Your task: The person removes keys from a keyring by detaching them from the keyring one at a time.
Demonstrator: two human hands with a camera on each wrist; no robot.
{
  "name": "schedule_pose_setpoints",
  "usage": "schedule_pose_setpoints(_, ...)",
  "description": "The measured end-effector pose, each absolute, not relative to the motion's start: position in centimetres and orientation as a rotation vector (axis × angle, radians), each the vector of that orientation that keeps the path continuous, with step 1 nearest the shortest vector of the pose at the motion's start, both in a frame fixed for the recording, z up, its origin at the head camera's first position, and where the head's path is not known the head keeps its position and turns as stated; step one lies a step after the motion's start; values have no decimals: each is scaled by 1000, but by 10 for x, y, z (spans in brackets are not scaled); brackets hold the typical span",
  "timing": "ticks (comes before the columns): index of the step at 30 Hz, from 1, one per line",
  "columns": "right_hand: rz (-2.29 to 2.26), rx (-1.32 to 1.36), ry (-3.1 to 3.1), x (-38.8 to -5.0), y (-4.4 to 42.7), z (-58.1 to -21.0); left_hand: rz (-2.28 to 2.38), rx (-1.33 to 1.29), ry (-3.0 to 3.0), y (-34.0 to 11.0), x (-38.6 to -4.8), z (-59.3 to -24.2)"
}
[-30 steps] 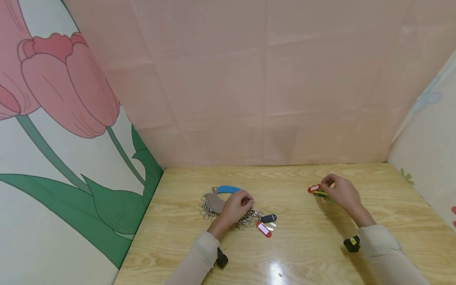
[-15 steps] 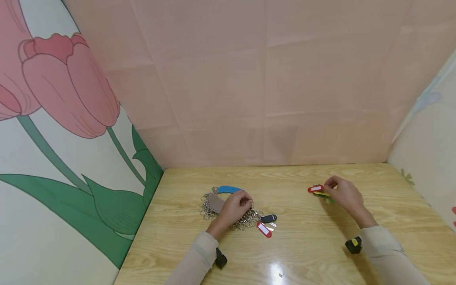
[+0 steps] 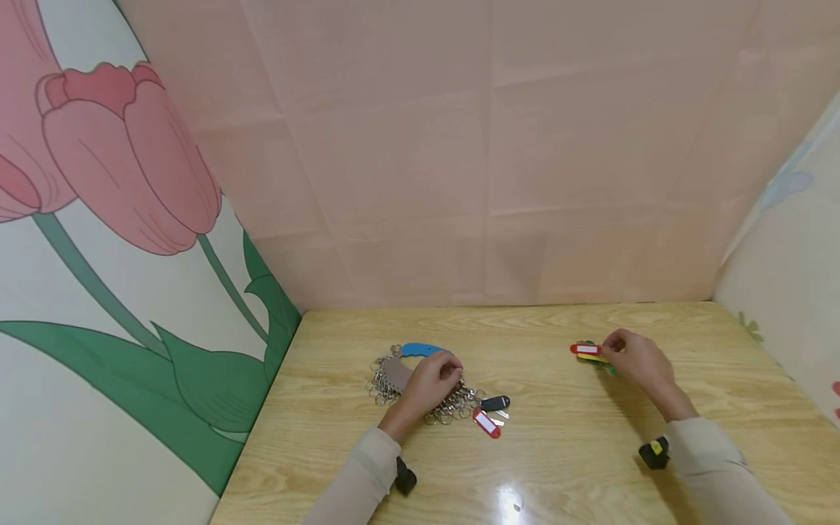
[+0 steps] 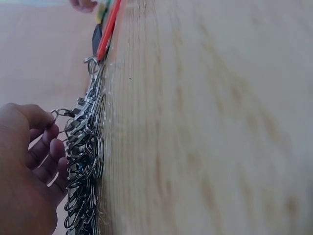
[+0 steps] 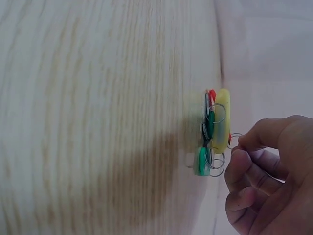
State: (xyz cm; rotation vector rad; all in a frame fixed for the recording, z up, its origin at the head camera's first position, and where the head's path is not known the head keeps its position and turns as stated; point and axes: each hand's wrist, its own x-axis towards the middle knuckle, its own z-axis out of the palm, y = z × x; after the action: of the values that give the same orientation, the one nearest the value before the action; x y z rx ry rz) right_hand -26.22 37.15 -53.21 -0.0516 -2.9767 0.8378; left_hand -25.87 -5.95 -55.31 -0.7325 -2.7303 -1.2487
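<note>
My left hand (image 3: 433, 379) is over a curved key holder (image 3: 397, 373) with a blue grip (image 3: 422, 349) and many metal clips. Thumb and forefinger pinch one small metal ring (image 4: 59, 113) of that holder in the left wrist view. On the right, my right hand (image 3: 639, 359) pinches the split ring (image 5: 235, 135) of a red key tag (image 3: 586, 349). That tag lies over a small pile with a yellow tag (image 5: 222, 120) and green tags (image 5: 202, 161). Keys in the pile are mostly hidden.
A black key tag (image 3: 495, 402) and another red key tag (image 3: 486, 423) with keys lie at the holder's right end. The wooden table (image 3: 538, 467) meets a pink backdrop (image 3: 485, 219) behind and a tulip-printed panel (image 3: 131, 219) on the left.
My right hand has moved slightly right and nearer, and the red tag in its fingers has swung level and shifted a little right. The left hand has barely moved.
</note>
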Motion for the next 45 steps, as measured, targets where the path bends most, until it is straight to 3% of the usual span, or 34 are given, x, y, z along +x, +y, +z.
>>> schedule_pose_setpoints(45, 893, -53, -2970, -256, 363, -533, -1280, -772, -2741, -65, -263, -557)
